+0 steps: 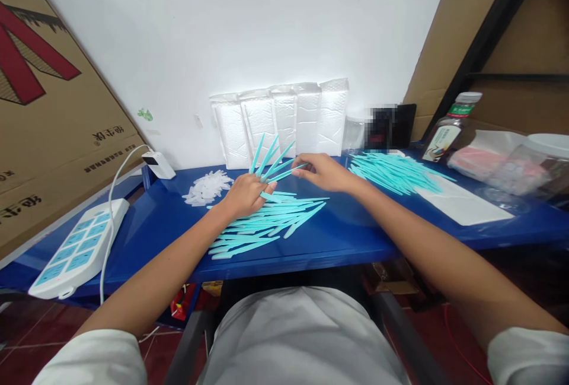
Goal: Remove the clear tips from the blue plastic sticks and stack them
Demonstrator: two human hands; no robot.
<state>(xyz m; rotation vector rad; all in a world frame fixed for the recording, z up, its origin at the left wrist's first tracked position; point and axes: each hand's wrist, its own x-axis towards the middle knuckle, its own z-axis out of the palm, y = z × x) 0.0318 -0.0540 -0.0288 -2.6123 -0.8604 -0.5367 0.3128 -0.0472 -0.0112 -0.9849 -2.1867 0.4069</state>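
Note:
My left hand (249, 195) is closed around several slim turquoise sticks (272, 156), shaped like eyebrow razors, whose tapered ends fan upward and to the right. With thumb and fingertips, my right hand (322, 172) pinches the far end of one of these sticks. Below my left hand, a loose pile of the same sticks (267, 222) lies on the blue table (355, 225). A second pile of turquoise sticks (395, 172) rests further right, partly on a white sheet (464, 201). Left of my left hand is a heap of small translucent white pieces (208, 187).
White padded envelopes (284, 124) lean on the wall. A power strip (80, 248) and a white plug-like device (159, 164) with a cable are at the left. A bottle (448, 127), a clear jar (542, 162) and a pink-filled bag (484, 159) stand at the right. A large carton (57, 106) borders the left.

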